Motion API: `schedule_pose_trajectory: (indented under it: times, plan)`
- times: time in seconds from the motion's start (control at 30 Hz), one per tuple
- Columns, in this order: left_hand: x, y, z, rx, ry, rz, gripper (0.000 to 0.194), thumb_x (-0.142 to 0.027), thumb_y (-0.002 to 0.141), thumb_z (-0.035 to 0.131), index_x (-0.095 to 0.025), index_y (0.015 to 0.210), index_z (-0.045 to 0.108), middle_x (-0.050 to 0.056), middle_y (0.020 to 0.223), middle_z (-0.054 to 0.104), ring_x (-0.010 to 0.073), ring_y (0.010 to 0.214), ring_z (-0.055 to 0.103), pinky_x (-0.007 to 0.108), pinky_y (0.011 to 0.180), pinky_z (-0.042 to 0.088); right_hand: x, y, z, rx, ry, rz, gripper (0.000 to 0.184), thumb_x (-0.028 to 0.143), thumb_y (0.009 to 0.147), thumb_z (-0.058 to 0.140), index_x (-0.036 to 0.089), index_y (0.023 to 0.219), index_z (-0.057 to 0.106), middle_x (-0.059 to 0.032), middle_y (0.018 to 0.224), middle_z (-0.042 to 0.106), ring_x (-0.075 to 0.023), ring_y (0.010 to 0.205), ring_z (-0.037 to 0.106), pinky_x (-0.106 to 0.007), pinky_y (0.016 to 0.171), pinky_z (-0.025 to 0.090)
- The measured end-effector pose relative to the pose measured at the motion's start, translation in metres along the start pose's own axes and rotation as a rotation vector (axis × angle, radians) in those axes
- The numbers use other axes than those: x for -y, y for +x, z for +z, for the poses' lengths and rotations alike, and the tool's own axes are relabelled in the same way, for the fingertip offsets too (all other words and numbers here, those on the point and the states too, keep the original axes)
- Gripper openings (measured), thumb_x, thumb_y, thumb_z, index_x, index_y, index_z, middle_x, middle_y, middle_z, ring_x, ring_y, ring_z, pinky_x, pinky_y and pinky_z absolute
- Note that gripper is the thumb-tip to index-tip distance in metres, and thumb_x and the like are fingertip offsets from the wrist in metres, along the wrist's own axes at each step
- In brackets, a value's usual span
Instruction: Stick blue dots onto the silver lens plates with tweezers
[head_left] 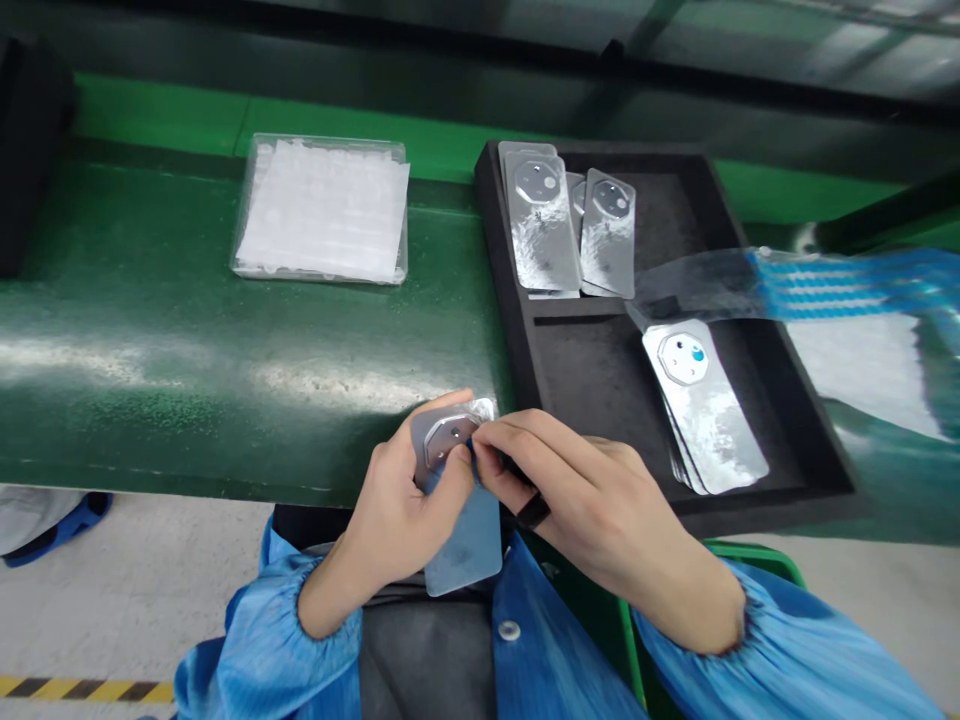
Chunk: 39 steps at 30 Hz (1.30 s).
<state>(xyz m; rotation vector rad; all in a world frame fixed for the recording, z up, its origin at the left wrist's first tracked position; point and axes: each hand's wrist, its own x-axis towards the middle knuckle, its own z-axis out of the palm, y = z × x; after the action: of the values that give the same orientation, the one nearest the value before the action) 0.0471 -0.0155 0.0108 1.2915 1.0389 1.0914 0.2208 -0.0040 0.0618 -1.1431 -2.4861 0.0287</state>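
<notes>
While my left hand (401,510) clasps a silver panel (466,545) by its far half, near end jutting past the thumb, my right hand (600,500) pinches narrowly beside its octagonal ring (439,440), gripping what I cannot tell; beyond, right, a black tray (585,370) bears similar panels (709,410).

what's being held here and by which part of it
The left hand grips a silvery phone-shaped panel by its upper half. What the right hand pinches beside the octagonal patch cannot be told.

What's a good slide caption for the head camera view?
Left hand holds a silvery panel, right hand at its octagonal ring, beside a black tray of similar panels.
</notes>
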Motion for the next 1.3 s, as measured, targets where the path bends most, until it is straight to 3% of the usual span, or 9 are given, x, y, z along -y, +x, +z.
schedule_pose_trajectory:
  times: [0.43,1.13,1.3]
  plan:
    - [-0.0044,0.0023,-0.0012,0.002,-0.063,-0.076,0.039,-0.016,0.096,0.061,-0.02,0.136,0.063,0.001,0.101,0.08,0.0141,0.082,0.073,0.026,0.08,0.062,0.001,-0.0015,0.0025,-0.061,0.019,-0.008,0.016,0.002,0.102,0.054,0.017,0.101,0.057,-0.0004,0.081,0.072,-0.0108,0.064,0.069,-0.023,0.052,0.051]
    - [-0.0058,0.002,-0.0007,-0.004,-0.064,-0.097,0.038,-0.019,0.097,0.061,-0.02,0.135,0.064,0.003,0.097,0.08,0.0171,0.08,0.073,0.029,0.075,0.062,0.0008,-0.0063,0.0066,-0.1,0.075,0.0,0.012,0.002,0.099,0.061,0.013,0.102,0.06,-0.0032,0.082,0.072,-0.0126,0.065,0.072,-0.023,0.058,0.057]
    - [-0.0051,0.0015,-0.0015,-0.001,-0.079,-0.101,0.038,-0.019,0.098,0.06,-0.02,0.135,0.063,0.003,0.101,0.079,0.0176,0.086,0.074,0.031,0.081,0.062,0.0003,-0.0078,0.0069,-0.092,0.084,0.0,0.01,0.004,0.102,0.058,0.014,0.103,0.06,-0.0026,0.082,0.072,-0.0122,0.066,0.071,-0.022,0.057,0.057]
